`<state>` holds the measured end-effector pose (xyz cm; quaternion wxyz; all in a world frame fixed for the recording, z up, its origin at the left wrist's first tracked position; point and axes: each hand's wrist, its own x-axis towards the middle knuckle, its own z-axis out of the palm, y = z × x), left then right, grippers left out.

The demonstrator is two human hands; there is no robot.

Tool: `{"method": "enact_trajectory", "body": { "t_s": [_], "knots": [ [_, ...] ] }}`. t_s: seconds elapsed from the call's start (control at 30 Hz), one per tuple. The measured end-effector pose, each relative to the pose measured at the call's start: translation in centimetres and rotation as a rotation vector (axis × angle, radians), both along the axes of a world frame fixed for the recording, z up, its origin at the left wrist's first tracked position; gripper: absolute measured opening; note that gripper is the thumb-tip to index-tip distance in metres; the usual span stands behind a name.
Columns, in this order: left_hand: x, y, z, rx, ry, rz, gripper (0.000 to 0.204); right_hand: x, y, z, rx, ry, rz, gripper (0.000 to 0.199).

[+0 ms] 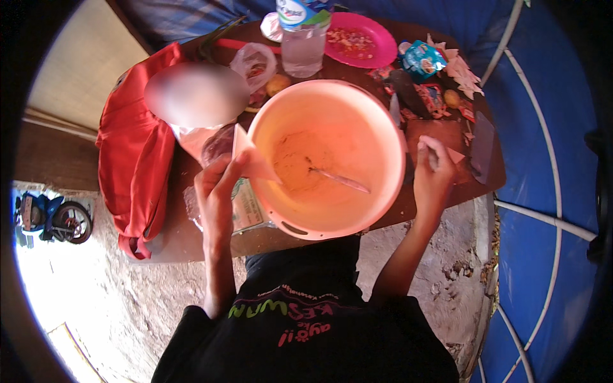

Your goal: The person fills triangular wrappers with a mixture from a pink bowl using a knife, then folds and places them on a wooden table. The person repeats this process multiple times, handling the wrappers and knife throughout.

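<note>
A large peach-coloured plastic basin (377, 210) stands on the table in front of me, with dark specks at its bottom. Inside it lies a spoon (341, 179) with a thin handle. Over the basin's left rim, my left hand (217, 185) pinches a pale, thin, pointed sheet (257, 166) between thumb and fingers. My right hand (435, 171) is raised just right of the basin, its fingertips pressed together. Whatever those fingertips hold, if anything, is too small to make out. A pale corner shows behind this hand, beside a brown board (431, 129).
Left lie a red cloth bag (137, 147) and clear plastic packets (252, 207). Behind the basin stand a water bottle (303, 51) and a pink plate (361, 41) of chopped food. Packets, including a turquoise one (423, 59), and a knife blade (394, 110) lie at the right.
</note>
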<state>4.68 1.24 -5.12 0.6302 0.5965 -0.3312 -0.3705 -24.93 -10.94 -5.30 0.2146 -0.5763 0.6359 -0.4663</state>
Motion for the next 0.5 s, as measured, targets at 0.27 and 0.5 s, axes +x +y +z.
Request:
{"method": "enact_trajectory", "body": {
  "t_s": [0.27,0.5],
  "knots": [
    [0.4,-0.7,-0.7,0.011,0.08,0.023,0.025,-0.8,0.2,-3.3,0.199,0.3,0.16,0.031],
    [-0.7,-0.3,0.7,-0.003,0.433,-0.163,0.034,-2.2,0.8,-2.8,0.212,-0.057,0.013,0.027]
  ]
}}
